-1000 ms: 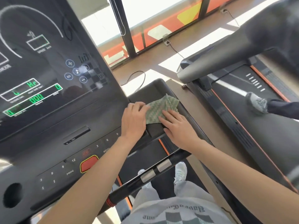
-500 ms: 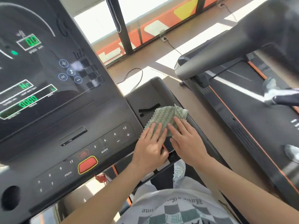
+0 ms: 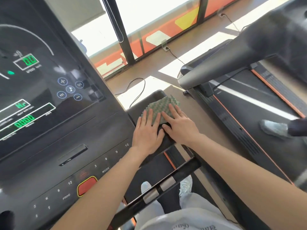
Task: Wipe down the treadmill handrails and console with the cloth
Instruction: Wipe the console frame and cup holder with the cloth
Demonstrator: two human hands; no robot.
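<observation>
Two flat palms press the green cloth (image 3: 160,105) into the dark tray (image 3: 155,95) just right of the console (image 3: 66,135): the left grip (image 3: 147,131) and right grip (image 3: 180,126) side by side, fingers straight, curled round nothing.

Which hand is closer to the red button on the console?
Left. The left hand presses the green cloth above and right of the red button; the right hand lies farther right.
</observation>
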